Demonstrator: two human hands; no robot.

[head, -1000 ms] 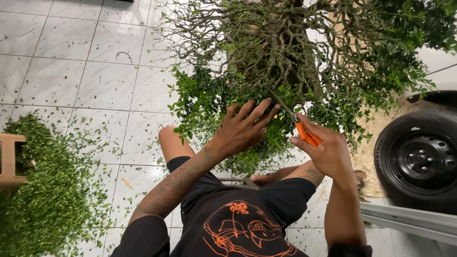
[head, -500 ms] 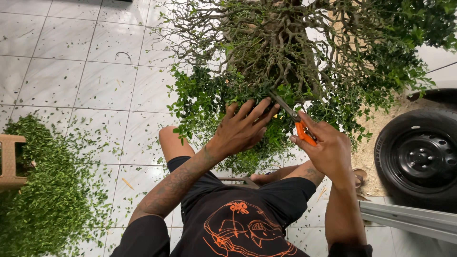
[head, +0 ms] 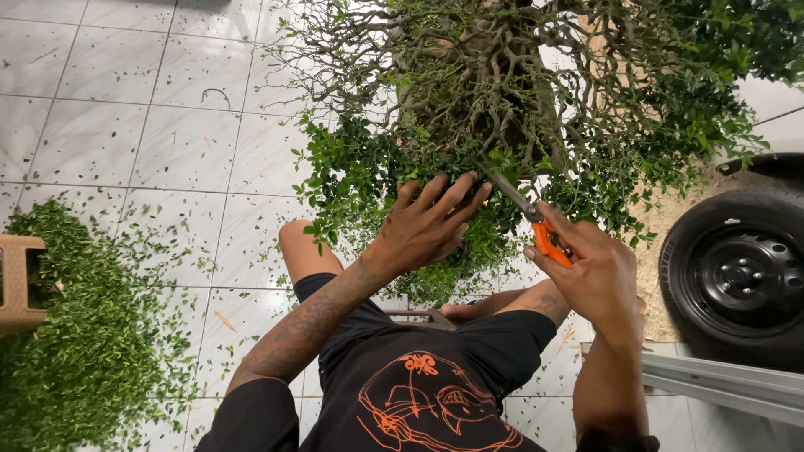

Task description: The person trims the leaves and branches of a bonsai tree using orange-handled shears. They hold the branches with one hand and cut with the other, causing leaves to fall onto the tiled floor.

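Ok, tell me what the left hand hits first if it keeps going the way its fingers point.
Likely the green foliage of the small tree; the left hand already has its fingers at those leaves, though depth is unclear.

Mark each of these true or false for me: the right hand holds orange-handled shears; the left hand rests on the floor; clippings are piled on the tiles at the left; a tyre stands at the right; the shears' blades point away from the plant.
1. The right hand holds orange-handled shears. True.
2. The left hand rests on the floor. False: it is spread against the plant's foliage.
3. Green clippings are piled on the tiles at the left. True.
4. A black tyre stands at the right. True.
5. The blades point away from the plant. False: they reach in among its branches.
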